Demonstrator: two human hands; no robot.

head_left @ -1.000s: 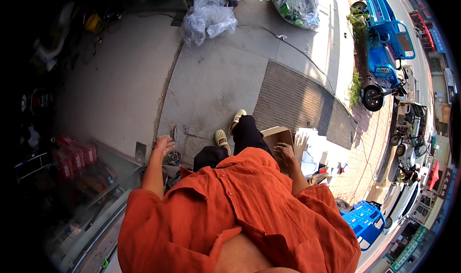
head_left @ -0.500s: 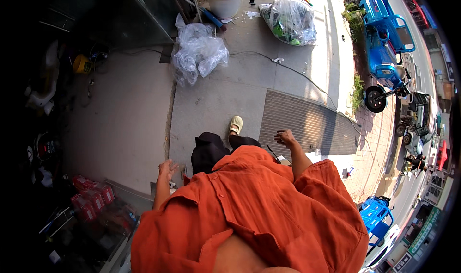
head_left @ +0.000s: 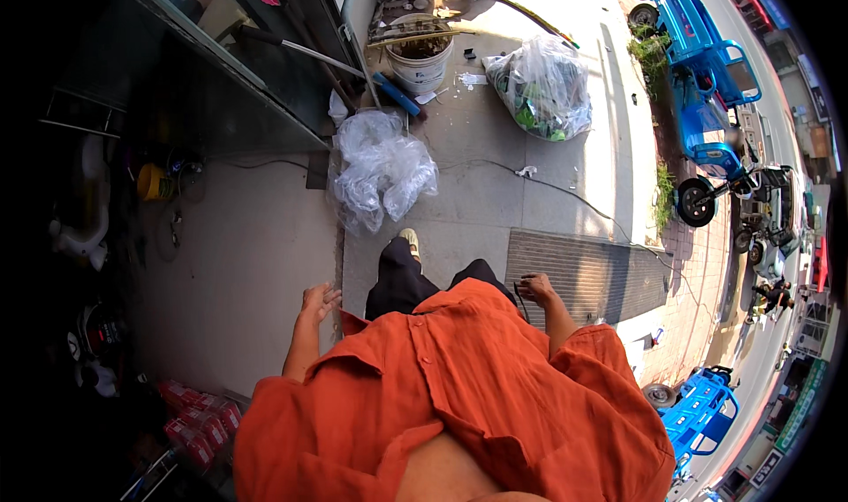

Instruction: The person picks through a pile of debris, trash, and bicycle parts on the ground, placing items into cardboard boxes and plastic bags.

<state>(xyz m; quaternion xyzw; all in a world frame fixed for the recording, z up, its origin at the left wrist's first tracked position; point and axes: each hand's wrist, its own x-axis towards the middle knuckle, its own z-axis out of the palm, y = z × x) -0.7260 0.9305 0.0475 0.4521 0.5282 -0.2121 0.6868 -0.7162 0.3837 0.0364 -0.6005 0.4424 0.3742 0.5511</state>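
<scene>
My left hand (head_left: 321, 301) hangs beside my body with its fingers spread and nothing in them, over the grey floor near the doorway's edge line. On the other side, my right hand (head_left: 536, 288) is also without anything, fingers loosely apart, above the edge of a ribbed mat (head_left: 592, 277). A heap of crumpled clear plastic film (head_left: 380, 171) lies on the floor ahead of my feet. Beyond it stands a white bucket (head_left: 420, 69) with sticks across its top. To its right sits a clear plastic bag (head_left: 543, 87) with green things inside.
A glass door (head_left: 238, 87) stands ajar on the left, with a blue-ended pole (head_left: 396, 94) by it. A dark cord (head_left: 583, 203) crosses the pavement. Red packages (head_left: 199, 422) lie in the dark interior at lower left. A blue cargo tricycle (head_left: 707, 78) is parked along the right.
I have stepped forward: the plastic film, bucket and bag appear nearer, and the bucket's top now shows. Both hands have swung slightly; neither has taken hold of anything.
</scene>
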